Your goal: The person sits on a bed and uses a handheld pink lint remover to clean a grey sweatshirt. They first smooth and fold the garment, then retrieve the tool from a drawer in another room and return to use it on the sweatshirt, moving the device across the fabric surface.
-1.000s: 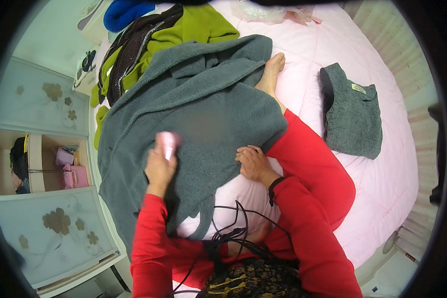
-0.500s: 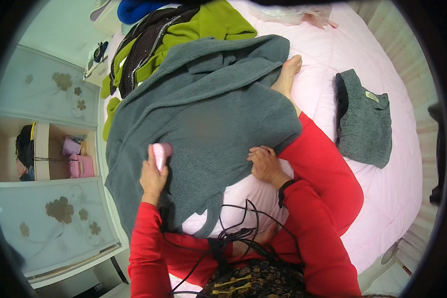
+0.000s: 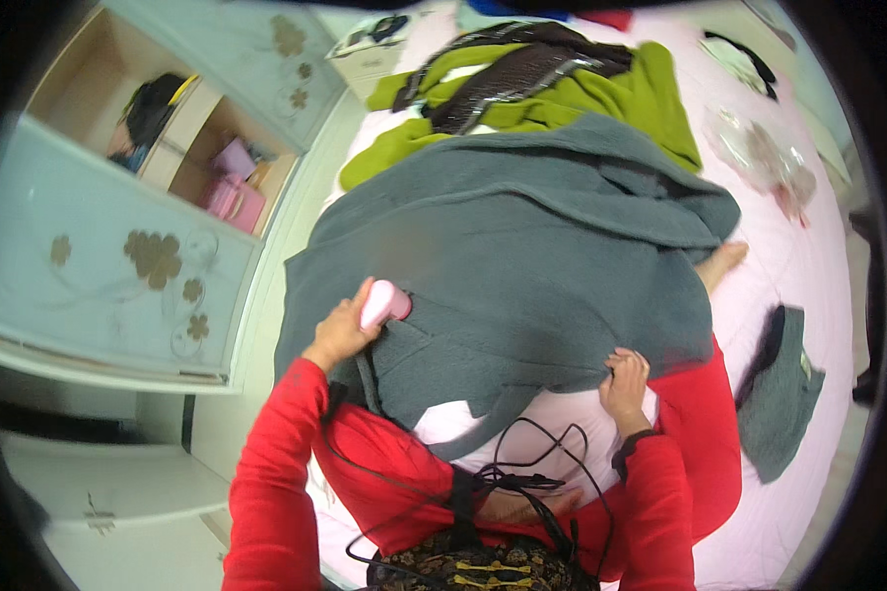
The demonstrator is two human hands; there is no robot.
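Note:
A dark grey woolly coat (image 3: 522, 266) lies spread over my lap and the bed, its surface loosely creased. My left hand (image 3: 340, 333) is closed around a pink fabric shaver (image 3: 384, 303), whose head rests on the left part of the coat. At the coat's near right edge, my right hand (image 3: 625, 389) has its fingers curled over the cloth, gripping it. Below the coat, a grey strap-like strip of cloth (image 3: 483, 426) hangs in a curve between my hands.
A green garment (image 3: 670, 98) and a dark shiny one (image 3: 522, 84) lie beyond the coat. On the pink bed cover (image 3: 759, 266) are a folded grey cloth piece (image 3: 784, 394) and a clear plastic bag (image 3: 759, 153). Black cables (image 3: 522, 481) cross my lap. A cabinet (image 3: 118, 256) stands left.
My view has turned left, so everything sits differently in the picture. The shaver stays in my left hand on the coat; my right hand still grips the coat's edge.

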